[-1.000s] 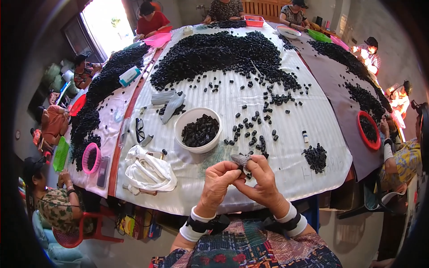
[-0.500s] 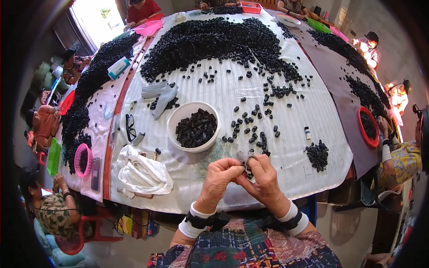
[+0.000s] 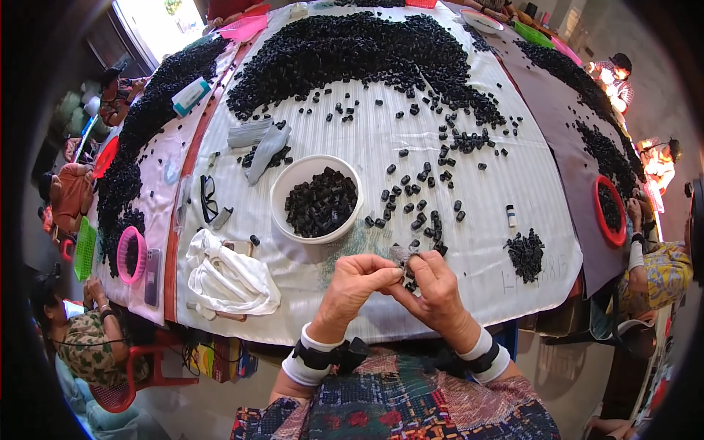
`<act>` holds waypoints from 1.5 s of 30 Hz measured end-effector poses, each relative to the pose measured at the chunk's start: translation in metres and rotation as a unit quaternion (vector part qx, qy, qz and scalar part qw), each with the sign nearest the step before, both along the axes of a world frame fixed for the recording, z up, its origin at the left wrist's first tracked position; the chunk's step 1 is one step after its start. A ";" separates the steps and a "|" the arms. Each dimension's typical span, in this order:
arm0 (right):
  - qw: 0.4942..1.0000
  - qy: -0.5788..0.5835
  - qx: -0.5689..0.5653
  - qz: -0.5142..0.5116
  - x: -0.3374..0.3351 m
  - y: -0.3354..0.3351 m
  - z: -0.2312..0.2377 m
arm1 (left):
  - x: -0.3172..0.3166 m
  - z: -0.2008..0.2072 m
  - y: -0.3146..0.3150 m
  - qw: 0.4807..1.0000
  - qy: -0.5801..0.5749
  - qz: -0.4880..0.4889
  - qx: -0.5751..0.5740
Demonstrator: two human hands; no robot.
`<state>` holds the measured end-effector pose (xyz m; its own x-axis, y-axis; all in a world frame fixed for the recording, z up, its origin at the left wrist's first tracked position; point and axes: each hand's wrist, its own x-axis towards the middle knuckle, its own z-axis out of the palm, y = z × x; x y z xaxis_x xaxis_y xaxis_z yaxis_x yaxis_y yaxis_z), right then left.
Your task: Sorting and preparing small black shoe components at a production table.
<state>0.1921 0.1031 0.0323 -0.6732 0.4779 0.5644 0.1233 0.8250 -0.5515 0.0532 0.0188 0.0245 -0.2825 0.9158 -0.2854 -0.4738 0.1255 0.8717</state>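
Observation:
Both my hands meet just above the near part of the white-covered table. My left hand (image 3: pixel 350 292) has its thumb and forefinger pinched together. My right hand (image 3: pixel 438 297) is closed too, its fingertips touching the left ones. Whatever they hold is small and mostly hidden by the fingers. A grey wrapping (image 3: pixel 400 254) shows at the right fingertips. Just beyond lie loose black cylindrical pieces (image 3: pixel 419 218). Left of these stands a round white tub (image 3: pixel 277 215) partly filled with black pieces. A small pile of thin black bits (image 3: pixel 525 254) lies to the right.
A large heap of black pieces (image 3: pixel 352 59) covers the far table. At the left are a white cloth (image 3: pixel 233 284), eyeglasses (image 3: pixel 209 199) and grey fabric strips (image 3: pixel 268 152). A small bottle (image 3: pixel 511 215) lies right. Other people sit around with coloured baskets, including a red one (image 3: pixel 618 233).
My hands stay together in nearly the same pinch, with the fingers shifting only slightly. The whole view has tilted a little, so the far table edge sits higher.

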 end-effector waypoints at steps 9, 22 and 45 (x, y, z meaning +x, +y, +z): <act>1.000 0.001 -0.020 -0.010 0.005 0.002 -0.006 | 0.005 0.003 0.001 0.999 0.023 -0.026 -0.010; 1.000 0.000 -0.003 -0.004 0.012 0.003 -0.018 | 0.010 0.004 0.000 1.000 -0.020 -0.001 0.001; 0.880 0.080 -0.466 0.042 0.008 0.019 -0.031 | 0.005 -0.031 0.005 0.991 -0.131 0.012 0.003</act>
